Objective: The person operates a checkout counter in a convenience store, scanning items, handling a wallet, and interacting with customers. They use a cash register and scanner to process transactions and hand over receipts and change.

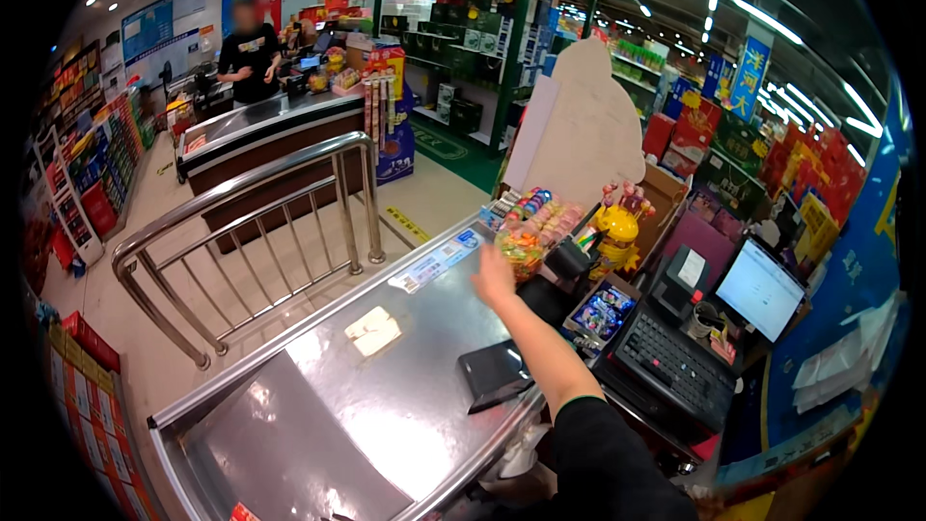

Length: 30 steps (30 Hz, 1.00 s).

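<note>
My right hand [495, 276] reaches over the metal checkout counter [427, 347], beside a clear tub of wrapped candies [522, 250]. Its fingers are small and blurred against the tub, so I cannot tell whether they touch it or are closed. My left hand is out of view. Below my forearm lies a flat black device [492, 375]. A printed strip with codes [438, 262] runs along the far edge, and a worn pale patch [372, 331] marks the countertop. Near my wrist stand a black device [570, 257] and an open box of blue-wrapped sweets [602, 311].
A black keyboard [673, 358], a lit monitor [759, 289] and a yellow lollipop stand [616, 226] are at the right. Steel railings [253, 192] stand beyond the counter. A person [249, 58] in black is behind another checkout counter [278, 137]. Stacked cartons [94, 405] are at left.
</note>
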Available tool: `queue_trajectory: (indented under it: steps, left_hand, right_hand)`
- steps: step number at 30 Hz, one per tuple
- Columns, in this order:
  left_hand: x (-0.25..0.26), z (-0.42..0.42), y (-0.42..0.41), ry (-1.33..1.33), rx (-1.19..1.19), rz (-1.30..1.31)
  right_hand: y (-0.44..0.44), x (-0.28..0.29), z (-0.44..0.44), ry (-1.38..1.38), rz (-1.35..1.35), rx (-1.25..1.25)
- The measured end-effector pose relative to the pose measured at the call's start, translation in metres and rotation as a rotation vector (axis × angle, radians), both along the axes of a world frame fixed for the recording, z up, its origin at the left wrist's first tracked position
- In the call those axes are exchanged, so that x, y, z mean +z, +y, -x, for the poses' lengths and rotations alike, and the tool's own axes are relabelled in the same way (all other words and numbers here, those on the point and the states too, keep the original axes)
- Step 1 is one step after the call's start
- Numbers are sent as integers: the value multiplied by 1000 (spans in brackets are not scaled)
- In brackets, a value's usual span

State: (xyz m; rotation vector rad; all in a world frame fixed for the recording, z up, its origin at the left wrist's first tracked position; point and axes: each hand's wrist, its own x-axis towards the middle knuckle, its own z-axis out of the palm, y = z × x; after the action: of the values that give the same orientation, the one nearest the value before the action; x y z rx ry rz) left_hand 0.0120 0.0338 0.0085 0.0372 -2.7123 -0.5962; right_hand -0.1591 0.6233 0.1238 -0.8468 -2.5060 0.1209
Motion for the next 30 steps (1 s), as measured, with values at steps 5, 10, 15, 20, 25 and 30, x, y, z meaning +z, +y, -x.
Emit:
queue_trajectory:
  steps: [5,10,15,20,25,30]
  left_hand:
    - [-8,-6,14,-6,0,-12]
    - [4,-8,16,-242,-33,216]
    - [-2,3,9,-267,-132,238]
    - [-12,7,12,-249,-27,196]
    - [-83,3,-38,-187,-9,329]
    - [-6,-3,14,-402,119,90]
  right_hand:
    - [103,-47,-20,181,-266,-183]
    - [143,-63,-29,128,-362,-12]
    - [124,-52,-49,37,-272,58]
    - [100,-54,-82,43,-183,-114]
    - [82,-26,-104,62,-268,-182]
    - [84,-51,-100,83,-278,-241]
